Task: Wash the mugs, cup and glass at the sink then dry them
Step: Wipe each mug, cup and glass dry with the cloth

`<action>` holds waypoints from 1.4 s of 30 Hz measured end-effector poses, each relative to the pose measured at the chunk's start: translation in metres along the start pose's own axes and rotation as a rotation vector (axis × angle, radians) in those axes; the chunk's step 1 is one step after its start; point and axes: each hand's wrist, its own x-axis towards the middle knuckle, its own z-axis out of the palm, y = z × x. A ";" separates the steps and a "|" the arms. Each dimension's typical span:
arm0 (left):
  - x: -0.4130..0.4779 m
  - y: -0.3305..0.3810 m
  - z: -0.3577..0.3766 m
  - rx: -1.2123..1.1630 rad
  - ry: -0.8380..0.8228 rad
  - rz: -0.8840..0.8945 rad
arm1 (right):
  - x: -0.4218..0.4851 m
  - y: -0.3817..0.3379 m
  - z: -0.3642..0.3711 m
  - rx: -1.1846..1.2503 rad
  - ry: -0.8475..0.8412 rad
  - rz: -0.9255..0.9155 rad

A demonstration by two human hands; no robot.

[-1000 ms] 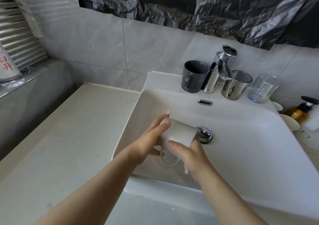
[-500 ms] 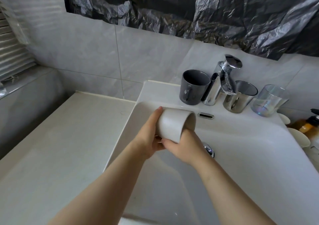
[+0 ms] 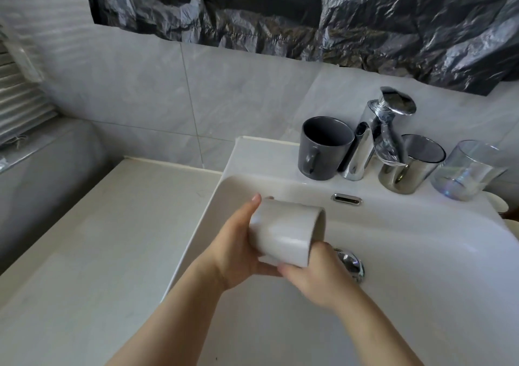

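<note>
At the far left we see a slatted blind (image 3: 16,104) by the tiled wall, and below it a pale counter (image 3: 98,253) that runs up to the white sink (image 3: 421,267); a crumpled black plastic sheet (image 3: 309,9) hangs across the top of the wall. Over the left part of the basin we find the left hand (image 3: 238,253), its fingers curled round the closed base of the white mug (image 3: 286,231); the mug lies on its side in the air, mouth turned to the right. The right hand (image 3: 317,278) grips it from beneath near the rim, thumb against the lower wall; its other fingers are hidden from us. Just right of that hand the chrome drain (image 3: 351,264) shows in the basin. Along the back ledge stand a dark grey mug (image 3: 323,149), the chrome tap (image 3: 373,141), a mirrored cup (image 3: 407,166) and a clear glass (image 3: 469,169), all upright.
</note>
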 end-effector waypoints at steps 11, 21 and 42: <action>0.002 -0.007 0.004 0.345 0.115 0.461 | 0.001 -0.001 0.000 1.403 -0.288 0.147; -0.001 -0.004 0.010 0.214 0.151 0.231 | 0.003 0.002 0.010 0.716 -0.134 0.092; 0.002 -0.006 0.007 0.229 0.080 0.430 | -0.002 0.000 -0.010 1.240 -0.288 -0.011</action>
